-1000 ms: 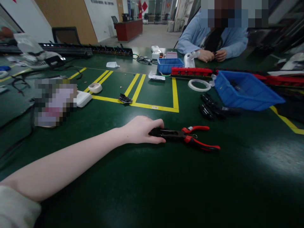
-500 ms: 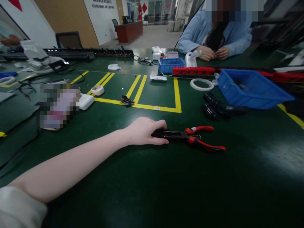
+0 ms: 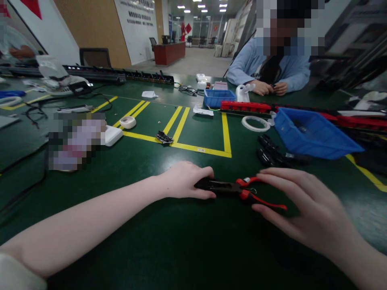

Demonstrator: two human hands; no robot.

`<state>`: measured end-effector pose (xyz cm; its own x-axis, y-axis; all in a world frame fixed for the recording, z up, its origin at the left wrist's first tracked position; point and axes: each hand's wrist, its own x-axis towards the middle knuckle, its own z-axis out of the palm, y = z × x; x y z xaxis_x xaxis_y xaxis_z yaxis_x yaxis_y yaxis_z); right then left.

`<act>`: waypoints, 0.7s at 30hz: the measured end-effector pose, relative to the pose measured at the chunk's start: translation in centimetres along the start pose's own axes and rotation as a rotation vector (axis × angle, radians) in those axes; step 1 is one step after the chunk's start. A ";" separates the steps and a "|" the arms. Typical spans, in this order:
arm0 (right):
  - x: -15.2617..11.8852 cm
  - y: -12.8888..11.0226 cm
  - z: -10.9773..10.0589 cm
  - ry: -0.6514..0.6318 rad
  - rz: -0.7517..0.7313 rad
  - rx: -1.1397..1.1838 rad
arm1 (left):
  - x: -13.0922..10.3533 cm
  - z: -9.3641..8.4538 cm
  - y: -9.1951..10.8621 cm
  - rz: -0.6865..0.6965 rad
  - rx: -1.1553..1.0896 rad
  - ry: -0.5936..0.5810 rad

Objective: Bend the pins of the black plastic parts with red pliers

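Pliers (image 3: 242, 188) on green table (image 3: 169, 241), between the hands. Left hand (image 3: 189, 181) grips a black piece (image 3: 203, 183) at the pliers' nose end; right hand (image 3: 308, 205) open around the pliers' red handles, contact unclear.

The single view is from a camera on the person's head, looking forward and down over the green table (image 3: 145, 241) from just above its near side. The person's forearms enter at the lower corners, close to the lens (the left one shows most of its length). Past the far edge, the view runs on to the red desk (image 3: 169, 53) and the ceiling lights (image 3: 203, 6) deep in the room. No second view shares this scene.
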<state>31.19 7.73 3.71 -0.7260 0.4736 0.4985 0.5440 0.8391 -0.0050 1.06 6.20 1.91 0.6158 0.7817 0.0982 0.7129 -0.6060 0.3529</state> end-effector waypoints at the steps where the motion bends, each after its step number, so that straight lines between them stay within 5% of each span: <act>1: 0.1 0.4 0.6 -0.037 -0.002 0.000 | 0.0 0.0 0.0 0.002 0.000 0.000; 7: -0.5 1.6 3.2 -0.252 0.112 0.066 | 0.0 0.0 0.0 0.014 -0.009 -0.009; 21: -0.7 0.9 2.5 -0.160 0.024 0.119 | 0.0 -0.2 0.1 0.026 0.013 -0.011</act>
<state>31.12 8.80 1.20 -0.7763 0.5221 0.3532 0.5151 0.8484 -0.1218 1.04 6.19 2.08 0.6377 0.7642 0.0970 0.7010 -0.6278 0.3383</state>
